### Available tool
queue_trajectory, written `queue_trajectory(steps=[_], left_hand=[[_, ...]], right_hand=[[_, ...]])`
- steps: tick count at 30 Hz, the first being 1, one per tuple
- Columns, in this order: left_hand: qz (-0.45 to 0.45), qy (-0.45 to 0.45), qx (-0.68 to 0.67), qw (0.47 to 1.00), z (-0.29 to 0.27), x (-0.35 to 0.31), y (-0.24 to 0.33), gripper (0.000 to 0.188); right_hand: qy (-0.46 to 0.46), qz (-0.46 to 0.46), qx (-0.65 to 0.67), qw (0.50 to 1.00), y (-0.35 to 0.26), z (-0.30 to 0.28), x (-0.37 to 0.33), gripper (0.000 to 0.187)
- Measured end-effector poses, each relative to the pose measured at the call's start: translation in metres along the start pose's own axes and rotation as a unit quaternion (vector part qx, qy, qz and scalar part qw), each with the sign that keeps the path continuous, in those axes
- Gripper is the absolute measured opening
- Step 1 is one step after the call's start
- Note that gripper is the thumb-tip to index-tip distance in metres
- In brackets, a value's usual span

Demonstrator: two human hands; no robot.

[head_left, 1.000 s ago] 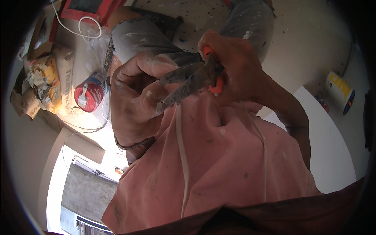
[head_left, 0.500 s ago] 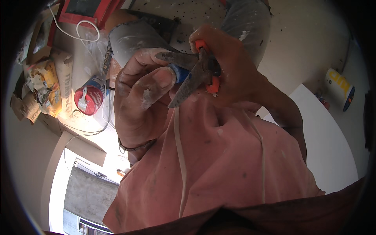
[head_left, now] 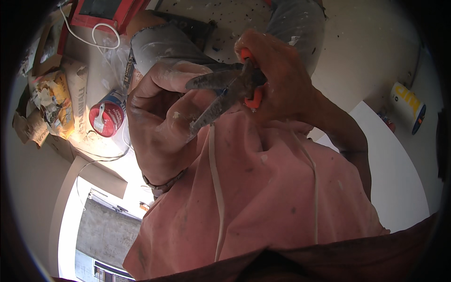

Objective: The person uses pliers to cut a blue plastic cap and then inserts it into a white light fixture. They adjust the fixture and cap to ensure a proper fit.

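My right hand (head_left: pixel 284 77) is closed around the orange handles of snips (head_left: pixel 235 89), whose two dark, worn blades are spread apart and point left. Between the blades a small blue piece (head_left: pixel 224 92) shows, mostly covered by the blades and fingers. Dusted with white, my left hand (head_left: pixel 157 113) is closed in a pinch at that piece, its thumb and fingers just behind the blades. How much of the blue piece lies in the left hand is hidden. Both hands are in front of my pink shirt (head_left: pixel 268 188).
At left lie a torn yellow bag (head_left: pixel 58 105) and a red-and-blue tub (head_left: pixel 110 129) bearing a paintbrush (head_left: pixel 99 120). A white cable (head_left: pixel 108 27) loops by a red-framed object (head_left: pixel 127 14). Dark scraps dot the floor. A white-and-yellow bucket (head_left: pixel 405 101) is at right.
My left hand has shifted left and slightly down, and its fingers look more curled. The snips have moved a little; the blue piece is now mostly hidden behind the blades.
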State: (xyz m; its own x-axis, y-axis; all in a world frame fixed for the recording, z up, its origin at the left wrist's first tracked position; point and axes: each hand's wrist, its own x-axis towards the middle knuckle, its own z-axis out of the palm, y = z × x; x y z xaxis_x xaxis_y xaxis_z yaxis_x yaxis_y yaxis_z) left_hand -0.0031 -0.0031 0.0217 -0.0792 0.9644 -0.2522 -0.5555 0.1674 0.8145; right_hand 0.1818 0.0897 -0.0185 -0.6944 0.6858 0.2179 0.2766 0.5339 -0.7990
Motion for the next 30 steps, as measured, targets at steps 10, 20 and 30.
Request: queue_trajectory(steps=[10, 20, 30], left_hand=[[0.012, -0.046, -0.019, 0.999, -0.002, 0.002, 0.001, 0.023], [-0.052, -0.027, -0.230, 0.971, 0.001, 0.007, 0.003, 0.025], [-0.074, -0.020, -0.226, 0.971, -0.004, 0.001, 0.001, 0.022]], right_hand=[[-0.011, 0.000, 0.037, 0.999, 0.001, 0.007, -0.006, 0.031], [-0.050, 0.099, 0.349, 0.931, -0.001, 0.019, -0.004, 0.038], [0.018, 0.028, 0.052, 0.998, -0.002, 0.008, 0.002, 0.049]])
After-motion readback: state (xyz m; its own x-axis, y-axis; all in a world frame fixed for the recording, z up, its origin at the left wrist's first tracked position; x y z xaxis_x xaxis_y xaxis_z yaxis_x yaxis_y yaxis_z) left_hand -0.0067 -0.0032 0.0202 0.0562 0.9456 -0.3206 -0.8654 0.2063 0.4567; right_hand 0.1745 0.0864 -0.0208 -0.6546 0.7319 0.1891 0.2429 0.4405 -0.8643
